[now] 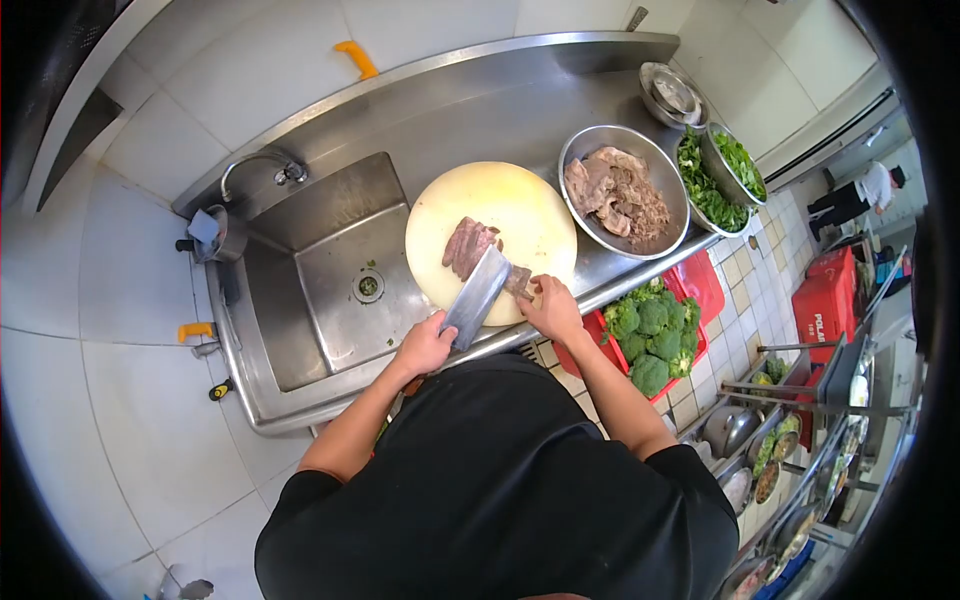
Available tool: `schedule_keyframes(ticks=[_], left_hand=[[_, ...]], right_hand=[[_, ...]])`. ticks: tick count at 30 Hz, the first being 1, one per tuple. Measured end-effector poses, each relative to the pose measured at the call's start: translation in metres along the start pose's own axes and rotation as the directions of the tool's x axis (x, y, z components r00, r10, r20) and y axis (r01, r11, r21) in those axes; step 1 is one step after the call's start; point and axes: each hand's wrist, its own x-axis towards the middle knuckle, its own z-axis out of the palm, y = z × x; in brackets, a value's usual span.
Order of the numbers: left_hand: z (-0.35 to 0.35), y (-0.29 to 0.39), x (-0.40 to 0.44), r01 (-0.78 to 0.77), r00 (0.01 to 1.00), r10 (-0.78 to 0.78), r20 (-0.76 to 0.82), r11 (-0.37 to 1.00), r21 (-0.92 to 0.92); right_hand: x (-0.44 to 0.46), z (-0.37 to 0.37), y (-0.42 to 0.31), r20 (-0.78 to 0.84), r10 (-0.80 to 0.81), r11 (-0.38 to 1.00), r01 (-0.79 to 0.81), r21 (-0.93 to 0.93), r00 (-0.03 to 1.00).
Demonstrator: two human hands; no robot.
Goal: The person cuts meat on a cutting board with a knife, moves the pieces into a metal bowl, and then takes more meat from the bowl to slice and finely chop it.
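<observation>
A cleaver [477,297] lies slanted over a round, pale cutting board [500,195], its lower end gripped by my left hand [425,347]. That hand is closed; its handle is mostly hidden. My right hand [552,308] is at the board's near right edge, fingers bent and pressed on a small piece of cooked meat [519,282] just right of the blade. On the other side of the blade, a larger portion of sliced meat [467,245] rests near the middle of the board.
Right of the board stands a steel bowl [573,222] of meat. Greens [742,160] fill bowls farther right. Below the counter, a red crate [712,290] holds broccoli [655,330]. A steel sink [335,270] with a faucet [262,165] lies left. Another person [862,195] stands far right.
</observation>
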Motion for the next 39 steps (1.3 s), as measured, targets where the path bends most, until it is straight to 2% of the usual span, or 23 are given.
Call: schedule_keyframes(ticks=[2,3,5,7,8,10,20,26,29,30,34,39], left_hand=[[0.008,0.0,0.006,-0.009,1.0,0.008,0.012,0.999,0.043],[0.015,-0.003,0.012,-0.061,0.998,0.063,-0.028,0.996,0.058],[0.029,-0.009,0.025,-0.165,0.979,0.175,-0.102,0.982,0.094],[0.023,0.013,0.027,-0.013,1.0,0.014,0.012,1.0,-0.021],[0.021,0.021,0.027,0.069,0.995,-0.063,0.076,0.995,-0.071],[0.027,0.011,0.033,0.04,0.997,-0.031,0.07,0.991,-0.128],[0.039,-0.012,0.036,0.045,0.989,-0.011,0.146,0.972,-0.231],[0.069,0.031,0.072,-0.014,1.0,0.015,-0.024,0.999,0.038],[0.073,0.049,0.102,-0.053,0.996,0.061,-0.064,0.992,0.117],[0.071,0.059,0.104,-0.058,0.995,0.073,-0.072,0.979,0.198],[0.065,0.071,0.096,-0.018,0.999,0.028,-0.041,0.975,0.222],[0.051,0.04,0.045,-0.069,0.998,0.065,0.026,0.957,0.282]], right_hand=[[0.007,0.006,0.003,-0.063,-0.021,0.996,0.026,0.09,0.998],[0.011,0.007,0.002,-0.097,-0.03,0.99,0.043,0.134,0.995],[0.016,0.003,-0.003,-0.05,0.027,0.988,-0.019,0.153,0.998],[0.02,0.002,-0.004,0.032,0.102,0.981,-0.106,0.162,0.994],[0.02,0.004,-0.002,0.01,0.101,0.981,-0.101,0.165,0.995],[0.019,0.008,0.003,-0.037,0.102,0.981,-0.095,0.17,0.994],[0.02,0.012,0.01,-0.031,0.083,0.984,-0.077,0.162,0.996],[0.023,0.015,0.017,-0.015,0.025,0.987,-0.022,0.158,1.0],[0.019,0.007,0.013,-0.001,0.011,0.984,-0.01,0.177,1.0],[0.014,0.0,0.007,-0.004,0.005,0.984,-0.004,0.178,1.0],[0.01,0.007,0.01,-0.057,-0.035,0.982,0.045,0.183,0.998],[0.013,0.01,0.02,-0.057,0.071,0.967,-0.055,0.25,0.996]])
